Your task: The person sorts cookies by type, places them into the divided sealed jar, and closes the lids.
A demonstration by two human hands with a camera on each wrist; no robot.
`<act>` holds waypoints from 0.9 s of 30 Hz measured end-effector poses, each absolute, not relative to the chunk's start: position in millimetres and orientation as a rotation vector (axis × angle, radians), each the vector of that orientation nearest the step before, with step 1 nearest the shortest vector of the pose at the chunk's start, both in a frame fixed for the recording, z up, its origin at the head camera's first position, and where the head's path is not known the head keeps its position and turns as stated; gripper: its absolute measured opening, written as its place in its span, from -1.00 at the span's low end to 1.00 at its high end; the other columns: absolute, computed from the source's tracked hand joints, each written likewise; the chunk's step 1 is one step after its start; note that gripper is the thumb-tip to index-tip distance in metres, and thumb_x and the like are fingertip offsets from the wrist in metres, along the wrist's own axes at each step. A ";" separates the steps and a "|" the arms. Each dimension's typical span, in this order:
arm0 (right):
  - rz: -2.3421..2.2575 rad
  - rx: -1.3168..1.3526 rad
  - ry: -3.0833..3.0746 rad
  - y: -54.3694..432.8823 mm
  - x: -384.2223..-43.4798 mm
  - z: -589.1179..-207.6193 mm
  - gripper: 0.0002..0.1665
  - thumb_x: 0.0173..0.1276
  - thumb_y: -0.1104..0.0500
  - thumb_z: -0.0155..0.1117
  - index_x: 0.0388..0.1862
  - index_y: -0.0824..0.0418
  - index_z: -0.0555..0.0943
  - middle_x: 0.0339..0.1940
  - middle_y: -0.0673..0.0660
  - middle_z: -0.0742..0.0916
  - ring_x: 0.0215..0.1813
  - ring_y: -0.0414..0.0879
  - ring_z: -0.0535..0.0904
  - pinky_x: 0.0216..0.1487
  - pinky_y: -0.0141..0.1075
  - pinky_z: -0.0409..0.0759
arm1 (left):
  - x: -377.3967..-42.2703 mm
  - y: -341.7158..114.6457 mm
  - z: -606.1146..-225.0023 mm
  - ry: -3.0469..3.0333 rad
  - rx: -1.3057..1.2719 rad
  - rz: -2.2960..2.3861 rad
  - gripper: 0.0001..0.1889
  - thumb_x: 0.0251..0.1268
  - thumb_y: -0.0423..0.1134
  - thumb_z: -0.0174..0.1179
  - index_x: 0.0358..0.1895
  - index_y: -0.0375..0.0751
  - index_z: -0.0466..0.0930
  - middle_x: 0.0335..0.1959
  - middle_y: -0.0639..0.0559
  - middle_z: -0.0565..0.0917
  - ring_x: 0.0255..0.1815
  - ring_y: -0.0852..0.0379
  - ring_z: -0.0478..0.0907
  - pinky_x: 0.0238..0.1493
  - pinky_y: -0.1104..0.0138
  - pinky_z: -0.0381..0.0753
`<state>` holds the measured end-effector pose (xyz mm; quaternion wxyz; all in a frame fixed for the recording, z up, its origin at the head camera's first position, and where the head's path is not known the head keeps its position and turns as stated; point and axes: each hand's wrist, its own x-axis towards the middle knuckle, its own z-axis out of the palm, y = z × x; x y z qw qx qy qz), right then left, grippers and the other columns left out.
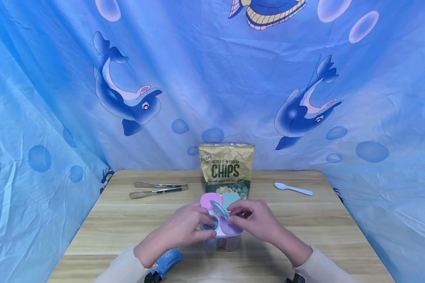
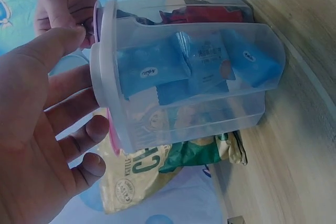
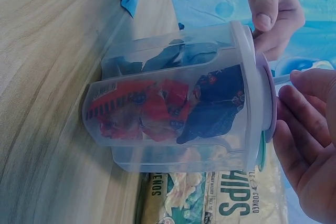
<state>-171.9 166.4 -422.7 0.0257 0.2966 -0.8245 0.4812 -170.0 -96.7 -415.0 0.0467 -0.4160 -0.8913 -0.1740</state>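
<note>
A clear storage container point(image 1: 230, 243) with a white top stands upright in front of me. Its pink lid point(image 1: 208, 199), green lid point(image 1: 231, 197) and purple lid point(image 1: 231, 228) lie flat. Over the uncovered compartment at front left, my right hand point(image 1: 257, 221) pinches a pale blue lid point(image 1: 218, 207), tilted up on edge. My left hand point(image 1: 185, 226) holds the rim around that opening, thumb at the front. Blue packets point(image 2: 205, 64) fill this compartment in the left wrist view. Red packets point(image 3: 157, 106) and a dark blue packet point(image 3: 215, 103) show in the neighbouring compartment.
Behind the container stands a gold and green chips bag point(image 1: 226, 167). Metal tongs point(image 1: 159, 192) lie at the back left, and a white spoon point(image 1: 293, 188) at the back right. By my left forearm lies another blue packet point(image 1: 169, 259). An ocean-print curtain hangs around the table point(image 1: 120, 228).
</note>
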 end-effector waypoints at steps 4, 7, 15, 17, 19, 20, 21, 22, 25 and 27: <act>1.491 0.910 -2.557 166.2 -172.1 -423.6 -0.77 0.28 0.19 0.51 -0.08 0.02 0.76 -0.29 -0.12 0.83 -0.31 -0.26 0.74 -0.30 -0.29 0.74 | -168.6 -101.5 -415.1 -2.769 -1.229 -0.655 -0.75 0.35 0.04 0.33 -0.05 0.05 0.82 -0.16 0.24 0.80 -0.09 0.29 0.62 -0.01 0.28 0.63; 1.483 0.910 -2.555 166.1 -172.0 -424.9 -0.77 0.28 0.20 0.51 -0.08 0.02 0.76 -0.30 -0.10 0.83 -0.32 -0.27 0.74 -0.31 -0.30 0.74 | -166.6 -106.9 -414.9 -2.777 -1.178 -0.812 -0.74 0.39 0.01 0.32 0.02 0.06 0.80 -0.09 0.25 0.79 -0.04 0.28 0.65 0.02 0.26 0.65; 1.480 0.921 -2.530 166.1 -170.7 -425.9 -0.79 0.30 0.18 0.50 -0.08 0.09 0.77 -0.28 -0.02 0.85 -0.31 -0.25 0.74 -0.30 -0.30 0.74 | -161.5 -138.3 -421.3 -2.749 -0.978 -1.080 -0.73 0.41 -0.06 0.33 0.11 0.08 0.74 -0.02 0.25 0.76 -0.12 0.25 0.67 -0.11 0.30 0.66; 1.485 0.917 -2.527 166.1 -170.5 -425.1 -0.78 0.29 0.18 0.51 -0.08 0.09 0.77 -0.28 -0.01 0.85 -0.31 -0.24 0.74 -0.30 -0.30 0.74 | -161.0 -149.0 -424.5 -2.789 -0.919 -1.099 -0.72 0.40 -0.03 0.33 0.12 0.11 0.73 -0.05 0.26 0.75 -0.14 0.29 0.65 -0.16 0.32 0.63; 1.486 0.914 -2.527 165.9 -170.3 -424.3 -0.78 0.29 0.18 0.51 -0.08 0.10 0.77 -0.28 -0.01 0.85 -0.31 -0.23 0.74 -0.29 -0.29 0.74 | -160.4 -159.5 -429.2 -2.843 -0.860 -1.124 -0.70 0.38 0.00 0.34 0.13 0.12 0.72 -0.06 0.26 0.74 -0.15 0.30 0.64 -0.18 0.33 0.62; 1.485 0.911 -2.530 165.9 -170.3 -423.9 -0.78 0.29 0.18 0.51 -0.08 0.09 0.77 -0.28 -0.02 0.85 -0.31 -0.23 0.74 -0.29 -0.29 0.74 | -160.1 -164.7 -432.7 -2.867 -0.837 -1.137 -0.69 0.37 0.01 0.35 0.13 0.12 0.71 -0.06 0.26 0.74 -0.15 0.28 0.65 -0.19 0.34 0.61; 1.483 0.908 -2.533 165.9 -170.2 -423.4 -0.78 0.29 0.18 0.51 -0.08 0.09 0.77 -0.28 -0.02 0.85 -0.31 -0.24 0.74 -0.28 -0.29 0.74 | -159.7 -169.9 -436.5 -2.892 -0.819 -1.157 -0.67 0.36 0.02 0.36 0.13 0.10 0.71 -0.06 0.24 0.74 -0.14 0.24 0.66 -0.19 0.34 0.61; 1.480 0.905 -2.536 165.9 -170.1 -423.1 -0.78 0.28 0.18 0.51 -0.08 0.09 0.77 -0.28 -0.03 0.85 -0.30 -0.24 0.74 -0.28 -0.30 0.74 | -159.3 -174.8 -440.8 -2.915 -0.799 -1.175 -0.65 0.34 0.03 0.37 0.13 0.07 0.71 -0.05 0.21 0.74 -0.14 0.20 0.67 -0.19 0.33 0.61; 1.478 0.898 -2.548 165.8 -170.1 -422.2 -0.77 0.28 0.18 0.51 -0.08 0.08 0.77 -0.28 -0.03 0.84 -0.30 -0.24 0.74 -0.28 -0.30 0.74 | -157.3 -188.2 -457.2 -2.980 -0.758 -1.227 -0.61 0.31 0.01 0.40 0.14 -0.03 0.70 -0.03 0.08 0.75 -0.11 0.08 0.68 -0.19 0.32 0.62; 1.479 0.897 -2.552 165.6 -170.1 -422.0 -0.77 0.28 0.18 0.51 -0.08 0.08 0.77 -0.28 -0.03 0.85 -0.30 -0.24 0.74 -0.28 -0.30 0.74 | -155.6 -195.7 -468.7 -3.022 -0.743 -1.254 -0.59 0.30 -0.02 0.41 0.15 -0.09 0.69 -0.02 0.02 0.74 -0.11 0.05 0.67 -0.17 0.29 0.64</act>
